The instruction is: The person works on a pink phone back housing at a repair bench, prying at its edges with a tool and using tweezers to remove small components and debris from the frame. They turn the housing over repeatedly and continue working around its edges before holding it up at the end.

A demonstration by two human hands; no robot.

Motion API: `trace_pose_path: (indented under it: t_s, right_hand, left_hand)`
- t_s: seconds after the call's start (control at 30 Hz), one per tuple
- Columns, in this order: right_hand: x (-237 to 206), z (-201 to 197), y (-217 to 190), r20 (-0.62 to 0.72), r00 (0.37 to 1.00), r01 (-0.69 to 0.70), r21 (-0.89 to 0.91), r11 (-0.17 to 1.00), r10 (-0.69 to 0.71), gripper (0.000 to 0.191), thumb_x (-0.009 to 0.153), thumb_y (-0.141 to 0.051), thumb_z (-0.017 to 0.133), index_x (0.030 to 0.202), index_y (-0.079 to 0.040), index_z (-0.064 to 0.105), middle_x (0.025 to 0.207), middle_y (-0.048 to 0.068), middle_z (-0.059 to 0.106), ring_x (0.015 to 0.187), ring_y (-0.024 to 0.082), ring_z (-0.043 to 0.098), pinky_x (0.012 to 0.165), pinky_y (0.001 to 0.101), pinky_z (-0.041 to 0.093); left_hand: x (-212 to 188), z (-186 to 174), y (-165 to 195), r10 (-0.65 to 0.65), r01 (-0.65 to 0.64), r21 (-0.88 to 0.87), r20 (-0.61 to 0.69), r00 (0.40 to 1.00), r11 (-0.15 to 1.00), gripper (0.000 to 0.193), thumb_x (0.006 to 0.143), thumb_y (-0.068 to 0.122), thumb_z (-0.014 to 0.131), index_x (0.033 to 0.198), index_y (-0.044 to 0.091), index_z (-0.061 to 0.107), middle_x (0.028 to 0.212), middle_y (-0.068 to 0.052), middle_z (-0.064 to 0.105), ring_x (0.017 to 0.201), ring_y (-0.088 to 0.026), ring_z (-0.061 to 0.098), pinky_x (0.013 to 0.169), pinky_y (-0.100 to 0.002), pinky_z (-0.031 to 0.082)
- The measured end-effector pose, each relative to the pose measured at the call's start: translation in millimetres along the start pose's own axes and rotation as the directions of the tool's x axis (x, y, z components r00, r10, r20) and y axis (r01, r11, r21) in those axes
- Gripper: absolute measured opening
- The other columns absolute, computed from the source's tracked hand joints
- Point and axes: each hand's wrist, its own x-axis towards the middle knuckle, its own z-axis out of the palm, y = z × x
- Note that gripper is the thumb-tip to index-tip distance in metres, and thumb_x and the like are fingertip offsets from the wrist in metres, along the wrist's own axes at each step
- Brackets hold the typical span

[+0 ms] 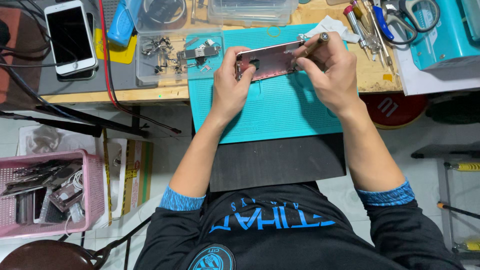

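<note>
Pink phone housing [267, 61] pinched in left hand [229, 85], screwdriver [316, 44] gripped in right hand [330, 70] just beside.

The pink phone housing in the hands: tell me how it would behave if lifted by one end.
The pink phone housing looks like a thin, stripped shell, so it is probably light and could flex slightly. Its smooth finish may be slippery; the left hand grips its edge while the right hand works a screwdriver on it.

Left hand [231, 87] holds pink phone housing [267, 61]; right hand [327, 67] grips screwdriver [317, 42].
</note>
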Motion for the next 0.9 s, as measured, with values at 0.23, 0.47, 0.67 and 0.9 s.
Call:
trace_pose_path:
  t_s: [0.23, 0.47, 0.67, 0.9]
  right_hand:
    - [-1.4, 1.2, 1.9, -0.051, 0.998, 0.044, 0.052, 0.998, -0.041, 0.03, 0.11, 0.011, 0.065, 0.128, 0.002, 0.043, 0.11, 0.015, 0.074, 0.105, 0.018, 0.074, 0.094, 0.0284, 0.061]
    - [-3.0, 2.9, 2.0, -0.041, 0.994, 0.099, 0.058, 0.993, -0.097, 0.056, 0.11, 0.013, 0.062, 0.153, -0.003, 0.03, 0.112, 0.016, 0.074, 0.107, 0.019, 0.076, 0.098, 0.0292, 0.062]
    - [-3.1, 2.8, 4.8, -0.035, 0.991, 0.129, -0.077, 0.989, -0.132, 0.059, 0.108, 0.015, 0.065, 0.156, -0.006, 0.036, 0.108, 0.016, 0.075, 0.101, 0.02, 0.077, 0.091, 0.0297, 0.062]
    - [-3.3, 3.9, 7.0, -0.048, 0.99, 0.131, -0.063, 0.989, -0.134, 0.057, 0.109, 0.014, 0.065, 0.155, -0.006, 0.037, 0.11, 0.016, 0.075, 0.105, 0.02, 0.078, 0.096, 0.0305, 0.065]
  left_hand:
    - [0.0, -0.5, -1.0, -0.01, 0.01, -0.032, 0.008, 1.0, 0.999, 0.027, 0.098, 0.002, 0.065, 0.123, 0.004, 0.056, 0.094, -0.005, 0.07, 0.083, -0.01, 0.066, 0.074, -0.027, 0.054]
    - [-0.1, -0.2, -1.9, -0.007, 0.007, -0.048, 0.003, 1.0, 0.999, 0.028, 0.098, 0.001, 0.064, 0.125, 0.004, 0.055, 0.094, -0.005, 0.069, 0.084, -0.01, 0.065, 0.075, -0.028, 0.054]
    - [-0.2, -1.0, -2.2, 0.004, -0.004, -0.037, 0.001, 1.0, 0.999, 0.028, 0.1, 0.003, 0.063, 0.126, 0.004, 0.055, 0.095, -0.005, 0.07, 0.084, -0.01, 0.066, 0.075, -0.028, 0.054]
    - [-0.5, -1.1, -3.9, 0.015, -0.014, -0.053, 0.015, 1.0, 0.998, 0.027, 0.101, 0.003, 0.062, 0.127, 0.005, 0.054, 0.097, -0.005, 0.07, 0.087, -0.011, 0.066, 0.077, -0.028, 0.054]
